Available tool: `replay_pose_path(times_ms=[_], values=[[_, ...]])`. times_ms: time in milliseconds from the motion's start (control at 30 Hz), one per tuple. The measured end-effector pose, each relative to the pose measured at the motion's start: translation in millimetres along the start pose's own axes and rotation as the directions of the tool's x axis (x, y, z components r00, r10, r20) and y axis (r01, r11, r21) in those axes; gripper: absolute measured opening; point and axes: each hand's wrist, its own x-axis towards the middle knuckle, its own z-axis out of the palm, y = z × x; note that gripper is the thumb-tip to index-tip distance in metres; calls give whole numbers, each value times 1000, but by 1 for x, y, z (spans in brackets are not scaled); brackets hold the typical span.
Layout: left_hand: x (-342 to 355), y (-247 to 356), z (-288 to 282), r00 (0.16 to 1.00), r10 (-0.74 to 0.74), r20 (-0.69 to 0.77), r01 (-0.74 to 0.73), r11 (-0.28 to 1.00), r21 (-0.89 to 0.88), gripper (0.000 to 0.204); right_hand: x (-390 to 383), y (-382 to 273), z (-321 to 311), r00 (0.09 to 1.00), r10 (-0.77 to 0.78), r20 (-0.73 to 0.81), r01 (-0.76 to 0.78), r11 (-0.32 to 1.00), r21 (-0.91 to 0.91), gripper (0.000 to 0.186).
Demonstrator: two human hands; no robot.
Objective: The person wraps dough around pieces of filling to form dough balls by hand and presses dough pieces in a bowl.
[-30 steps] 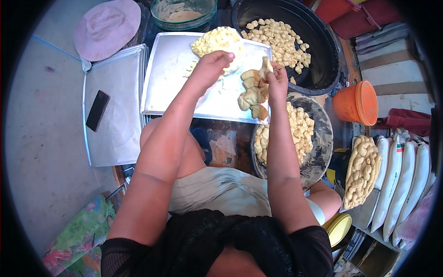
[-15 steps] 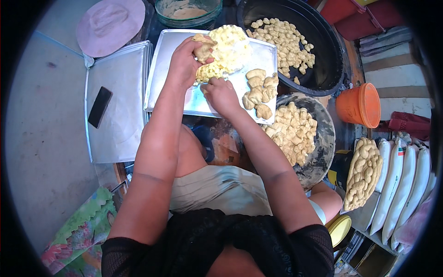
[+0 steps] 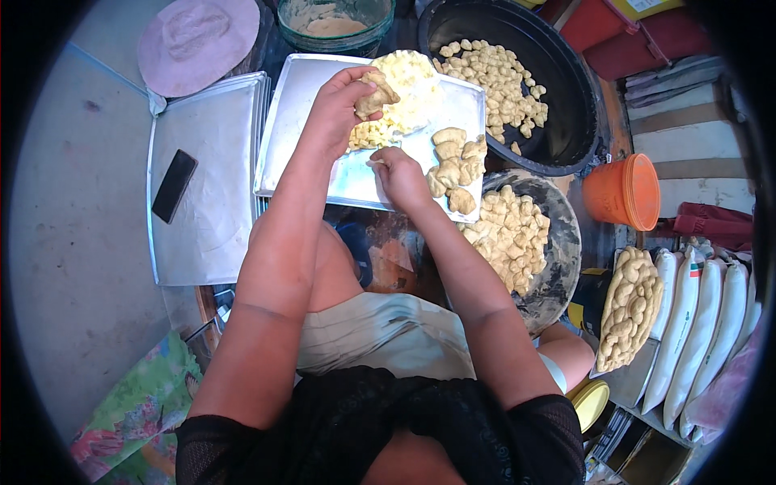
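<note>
My left hand (image 3: 339, 105) is raised over the metal tray (image 3: 291, 129), its fingers closed round a flattened piece of tan dough (image 3: 376, 93). My right hand (image 3: 398, 174) is lower on the tray, fingers curled near small yellow cubes (image 3: 364, 139); what they hold, if anything, is too small to tell. A white, pale-yellow mound (image 3: 412, 77) lies at the tray's back right. Several loose dough pieces (image 3: 453, 170) lie right of my right hand. Below them a worn round basin (image 3: 558, 283) holds many dough lumps (image 3: 505, 242).
A black tub (image 3: 566, 145) with dough pieces, green basin (image 3: 335, 44), orange bucket (image 3: 614, 194) and red bins (image 3: 622, 48) surround the tray. Left are stacked trays (image 3: 198, 242), a phone (image 3: 174, 186) and pink disc (image 3: 198, 48). Right are white bags (image 3: 687, 339) and a dough slab (image 3: 626, 315).
My hands moved from the tray's right side leftward. The dough piece went from my right hand to my left. Since half a second ago, both hands shifted slightly right, the right lower.
</note>
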Motion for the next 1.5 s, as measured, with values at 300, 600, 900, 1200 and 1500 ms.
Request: replay_pose_path(times_ms=[300,600,900,1200,1500], values=[[-1,-1,2,988,-31,153,38,998,-43,27,15,11,-6,988,-2,-151,16,996,92,22],[2,-5,5,961,-88,261,148,965,-218,29,28,10,-34,900,61,-432,90,943,320,20],[-7,-11,27,988,-17,154,32,995,-98,31,36,-64,-81,859,-61,-508,206,950,236,25],[-22,-13,36,962,34,273,-60,994,88,48,30,-45,-89,939,-263,-221,297,945,138,22],[-16,-15,28,807,111,580,-307,918,251,58,13,-54,-87,957,54,-286,221,506,834,33]])
